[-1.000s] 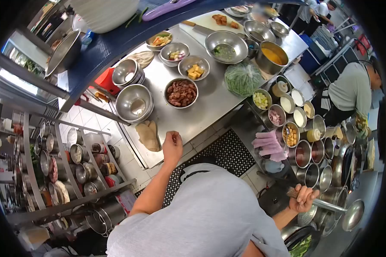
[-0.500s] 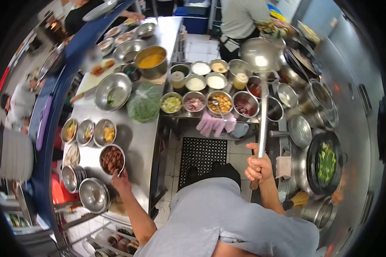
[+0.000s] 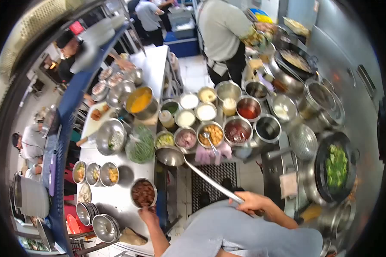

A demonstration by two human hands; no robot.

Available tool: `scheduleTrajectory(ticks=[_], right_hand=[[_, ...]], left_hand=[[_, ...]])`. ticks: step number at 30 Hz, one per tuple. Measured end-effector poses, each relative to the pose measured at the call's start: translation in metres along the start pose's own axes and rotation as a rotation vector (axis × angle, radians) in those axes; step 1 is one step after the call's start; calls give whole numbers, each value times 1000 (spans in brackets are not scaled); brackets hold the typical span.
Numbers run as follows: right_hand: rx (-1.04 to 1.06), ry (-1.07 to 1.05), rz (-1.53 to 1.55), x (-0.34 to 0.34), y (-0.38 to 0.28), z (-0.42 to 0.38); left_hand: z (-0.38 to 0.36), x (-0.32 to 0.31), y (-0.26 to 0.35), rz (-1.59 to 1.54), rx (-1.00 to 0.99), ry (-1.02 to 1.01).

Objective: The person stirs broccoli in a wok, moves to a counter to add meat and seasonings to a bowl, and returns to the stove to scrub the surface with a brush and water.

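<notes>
My left hand [image 3: 149, 216] grips the near edge of a metal bowl [image 3: 155, 191] over the counter's right edge. Brown meat pieces [image 3: 142, 192] fill the bowl. Wrapped around the end of a long handle is my right hand [image 3: 256, 203], holding a steel ladle [image 3: 170, 157]. The ladle points left across my front, and its head overlaps the bowls of chopped green vegetable [image 3: 164, 140] and chopped onion [image 3: 186, 139] in this view. The head lies just beyond the meat bowl.
To the right, a wok [image 3: 319, 184] holds green vegetables beside a perforated strainer [image 3: 303, 142]. Sauce and ingredient containers [image 3: 236, 130] stand ahead. Stacked bowls [image 3: 106, 228] and a bag of greens [image 3: 140, 144] sit on the left counter. A co-worker [image 3: 222, 32] stands ahead.
The ladle has swung down from upright to point left, its head now near the ingredient bowls. My left hand has brought the meat bowl to the counter's right edge. The view has shifted.
</notes>
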State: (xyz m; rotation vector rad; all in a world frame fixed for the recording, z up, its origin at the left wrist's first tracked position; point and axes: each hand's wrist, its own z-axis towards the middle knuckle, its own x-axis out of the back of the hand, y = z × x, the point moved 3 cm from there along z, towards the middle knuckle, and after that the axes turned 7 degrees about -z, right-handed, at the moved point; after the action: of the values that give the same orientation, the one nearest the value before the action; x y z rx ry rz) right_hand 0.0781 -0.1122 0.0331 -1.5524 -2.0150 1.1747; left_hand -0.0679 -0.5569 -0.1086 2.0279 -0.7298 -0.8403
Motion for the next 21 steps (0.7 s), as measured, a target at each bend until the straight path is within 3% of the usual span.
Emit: scheduleTrajectory(ticks=[3, 5, 6, 10, 14, 17, 21], right_hand=[[25, -92, 106, 35, 9, -4], [24, -13, -137, 56, 21, 5], [56, 11, -117, 61, 20, 0], [89, -184, 444, 87, 43, -21], [216, -133, 621, 101, 50, -37], [404, -4, 785, 106, 60, -46], [455, 337, 868, 109, 45, -73]], left_hand=[[-39, -69, -18, 20, 31, -79], [-52, -102, -29, 14, 35, -133], [-57, -118, -32, 85, 48, -197], [-82, -172, -41, 187, 47, -304], [-115, -217, -48, 191, 94, -396], [-114, -238, -68, 186, 115, -498], [-120, -269, -73, 309, 212, -622]])
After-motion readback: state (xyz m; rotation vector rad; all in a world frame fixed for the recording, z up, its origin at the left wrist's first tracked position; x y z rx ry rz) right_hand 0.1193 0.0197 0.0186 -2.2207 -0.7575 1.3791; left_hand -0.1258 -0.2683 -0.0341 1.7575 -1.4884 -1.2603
